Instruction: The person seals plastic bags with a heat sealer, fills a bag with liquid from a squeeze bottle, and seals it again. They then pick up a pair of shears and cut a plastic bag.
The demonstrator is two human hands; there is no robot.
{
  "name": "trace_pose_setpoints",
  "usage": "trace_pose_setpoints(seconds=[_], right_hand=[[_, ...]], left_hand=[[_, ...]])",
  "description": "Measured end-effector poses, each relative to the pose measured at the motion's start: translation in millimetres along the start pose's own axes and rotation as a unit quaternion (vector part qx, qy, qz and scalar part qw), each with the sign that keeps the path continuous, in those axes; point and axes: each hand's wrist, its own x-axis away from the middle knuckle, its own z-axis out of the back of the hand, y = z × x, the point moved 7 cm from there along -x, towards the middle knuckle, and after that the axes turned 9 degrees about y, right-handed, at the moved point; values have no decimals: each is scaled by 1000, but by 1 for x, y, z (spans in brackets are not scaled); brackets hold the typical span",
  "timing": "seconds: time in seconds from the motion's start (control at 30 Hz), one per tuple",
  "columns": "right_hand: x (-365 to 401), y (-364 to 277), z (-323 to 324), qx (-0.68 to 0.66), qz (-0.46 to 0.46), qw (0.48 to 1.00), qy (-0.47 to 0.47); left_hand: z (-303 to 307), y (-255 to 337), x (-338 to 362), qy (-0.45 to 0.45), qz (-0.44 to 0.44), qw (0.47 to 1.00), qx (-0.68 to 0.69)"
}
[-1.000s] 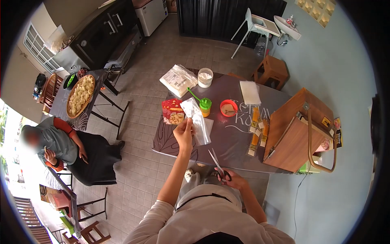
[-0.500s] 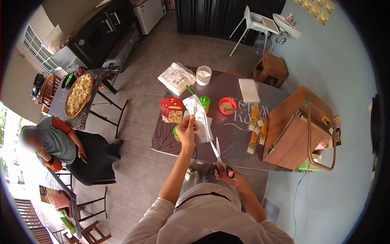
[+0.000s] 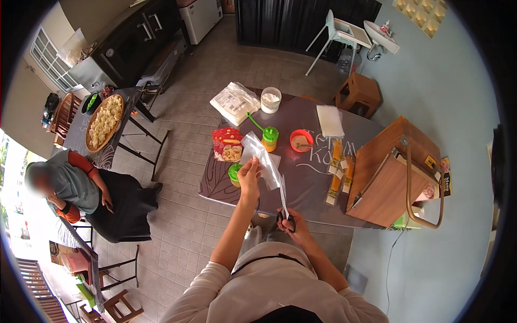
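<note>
Pinched in my left hand (image 3: pixel 249 176) is a clear plastic bag (image 3: pixel 265 161), held up over the near part of the table. My right hand (image 3: pixel 299 228) grips a pair of scissors (image 3: pixel 284 198) by its black handles. The blades are together and point up at the bag's lower right edge, overlapping it in this view. Beyond the bag stands a green-lidded jar (image 3: pixel 270 139) with orange contents, and a second green-lidded jar (image 3: pixel 234 175) is left of my left hand. Red printed packets (image 3: pixel 227 144) lie beside them.
On the table (image 3: pixel 301 207) are a red bowl (image 3: pixel 301 141) of powder, a white tub (image 3: pixel 270 100), a stack of plastic bags (image 3: pixel 235 103), white sheets (image 3: pixel 330 120) and yellow-and-white strips (image 3: pixel 337 177). A wooden box (image 3: pixel 388 172) stands at right. A person (image 3: pixel 81 180) sits at left.
The scissors' blades have come together at the bag's edge, and my right hand has moved slightly left and turned. My left hand still holds the bag, a little lower.
</note>
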Motion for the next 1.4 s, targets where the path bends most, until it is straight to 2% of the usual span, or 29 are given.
trace_pose_setpoints(seconds=[0.07,0.1,0.17,0.23,0.3,0.37,0.5,0.57,0.7,0.77,0.87,1.1,1.17,1.27,1.4], right_hand=[[1,2,3,-4,16,1000,3],[1,2,8,23,17,999,23],[1,1,12,52,19,998,42],[4,-2,14,109,14,990,89],[5,-4,11,137,34,986,89],[6,-7,8,166,58,980,89],[10,-8,1,161,57,982,82],[13,-5,0,170,55,981,74],[17,-8,-9,143,68,986,53],[19,-14,-14,138,67,987,50],[24,-16,-21,119,39,992,26],[28,-27,-33,81,42,995,-49],[28,-34,-38,76,41,995,-57],[25,-43,-46,13,28,992,-126],[26,-44,-43,-12,56,990,-131]], left_hand=[[-2,-10,1,-49,104,993,28],[-1,-8,0,-50,104,993,29],[-2,-14,3,-67,175,982,34],[-3,-11,4,-61,175,982,27],[-3,-12,8,-53,180,982,19],[-3,-6,7,-16,118,993,24],[-9,4,17,23,56,998,34],[-13,17,21,24,-56,998,33],[-18,34,36,68,-118,991,4],[-19,49,41,71,-254,963,-64],[-21,61,51,101,-304,940,-120],[-30,79,59,67,-311,945,-75],[-37,89,68,68,-372,913,-150],[-41,91,67,41,-356,921,-155],[-52,98,71,30,-341,925,-163]])
